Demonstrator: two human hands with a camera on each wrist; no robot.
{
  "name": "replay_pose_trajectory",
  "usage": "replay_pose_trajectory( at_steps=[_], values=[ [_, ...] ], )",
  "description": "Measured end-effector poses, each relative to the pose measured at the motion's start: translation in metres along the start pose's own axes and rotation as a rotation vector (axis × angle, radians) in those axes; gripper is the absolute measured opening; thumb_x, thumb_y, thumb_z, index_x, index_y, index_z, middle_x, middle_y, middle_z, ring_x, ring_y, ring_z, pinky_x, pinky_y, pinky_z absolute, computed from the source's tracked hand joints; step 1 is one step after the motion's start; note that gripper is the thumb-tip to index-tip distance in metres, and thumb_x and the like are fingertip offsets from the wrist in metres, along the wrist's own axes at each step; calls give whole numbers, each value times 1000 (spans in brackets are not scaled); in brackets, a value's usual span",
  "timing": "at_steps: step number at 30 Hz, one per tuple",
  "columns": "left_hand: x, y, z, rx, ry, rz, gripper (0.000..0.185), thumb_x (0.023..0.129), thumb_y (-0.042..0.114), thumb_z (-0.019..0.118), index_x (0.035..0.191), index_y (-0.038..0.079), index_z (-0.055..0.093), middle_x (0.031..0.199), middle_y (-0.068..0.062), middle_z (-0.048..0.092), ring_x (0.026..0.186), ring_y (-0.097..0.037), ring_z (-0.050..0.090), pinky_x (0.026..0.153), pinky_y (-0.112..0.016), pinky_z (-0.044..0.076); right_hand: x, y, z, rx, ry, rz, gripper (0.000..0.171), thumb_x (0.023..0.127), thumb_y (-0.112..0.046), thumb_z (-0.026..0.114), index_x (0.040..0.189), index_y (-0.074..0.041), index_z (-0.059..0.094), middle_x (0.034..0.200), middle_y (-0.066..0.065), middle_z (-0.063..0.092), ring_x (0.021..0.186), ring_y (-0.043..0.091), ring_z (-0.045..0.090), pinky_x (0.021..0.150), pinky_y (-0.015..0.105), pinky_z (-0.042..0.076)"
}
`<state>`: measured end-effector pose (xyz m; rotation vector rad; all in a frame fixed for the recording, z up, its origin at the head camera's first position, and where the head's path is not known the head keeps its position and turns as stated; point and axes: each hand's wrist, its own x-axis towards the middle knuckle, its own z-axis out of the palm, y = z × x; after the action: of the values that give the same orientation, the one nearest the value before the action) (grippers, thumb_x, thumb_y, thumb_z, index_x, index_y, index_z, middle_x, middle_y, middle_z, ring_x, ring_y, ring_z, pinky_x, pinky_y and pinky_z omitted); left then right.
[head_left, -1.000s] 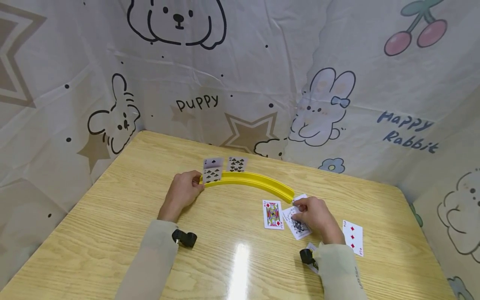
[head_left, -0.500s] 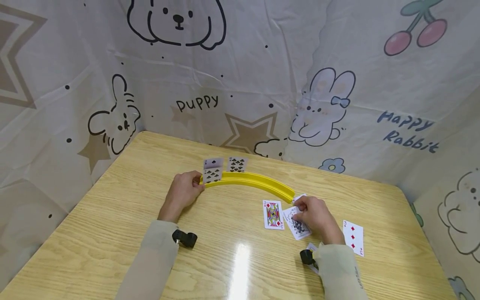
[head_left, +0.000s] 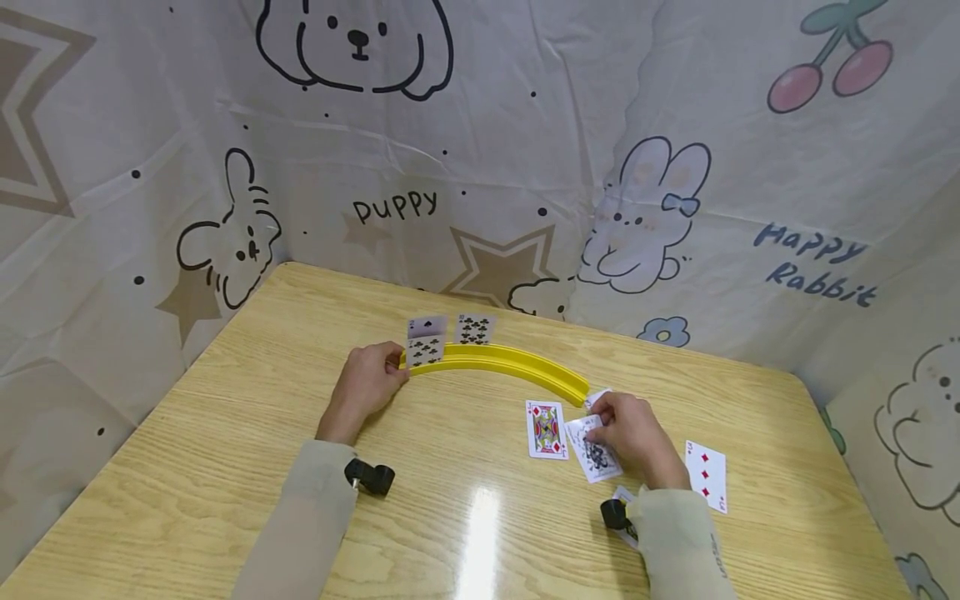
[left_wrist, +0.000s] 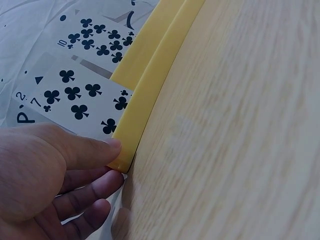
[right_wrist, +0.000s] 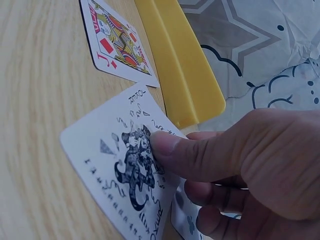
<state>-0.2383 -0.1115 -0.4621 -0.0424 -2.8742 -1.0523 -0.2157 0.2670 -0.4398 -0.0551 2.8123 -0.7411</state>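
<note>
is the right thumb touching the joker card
Touching. The right wrist view shows the right hand with its thumb pressed flat on the joker card, fingers curled beneath its edge.

A light wooden table (head_left: 225, 433) with rounded corners stands against a pale printed cloth backdrop (head_left: 525, 125) hung on three sides. The cloth shows cartoon puppies, rabbits, stars and cherries, with the words "puppy" and "Happy Rabbit". A bright glare (head_left: 480, 533) lies on the tabletop.

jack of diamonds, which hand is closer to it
Right. The right hand pinches the joker card just beside the jack of diamonds; the left hand holds the yellow rack's far end.
</note>
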Motion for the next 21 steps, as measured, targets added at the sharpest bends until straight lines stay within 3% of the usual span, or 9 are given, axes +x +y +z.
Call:
replay_pose_trajectory(
  at_steps=[7, 21],
  values=[
    [0, 1, -1, -5, 3, 5, 36, 78, 19, 68, 111, 5, 60, 91, -4, 61, 75, -14, 55, 66, -30, 46, 1, 0, -1, -10, -4, 3, 26, 69, -12, 76, 92, -12, 64, 79, 3, 53, 74, 19, 47, 65, 31, 39],
    [-2, 3, -2, -9, -3, 5, 35, 79, 18, 68, 111, 5, 60, 90, -5, 61, 75, -14, 55, 66, -30, 46, -6, -4, -13, -54, 75, -111, 17, 73, -11, 74, 84, -11, 62, 73, 3, 51, 69, 19, 46, 62, 31, 38]
  ],
)
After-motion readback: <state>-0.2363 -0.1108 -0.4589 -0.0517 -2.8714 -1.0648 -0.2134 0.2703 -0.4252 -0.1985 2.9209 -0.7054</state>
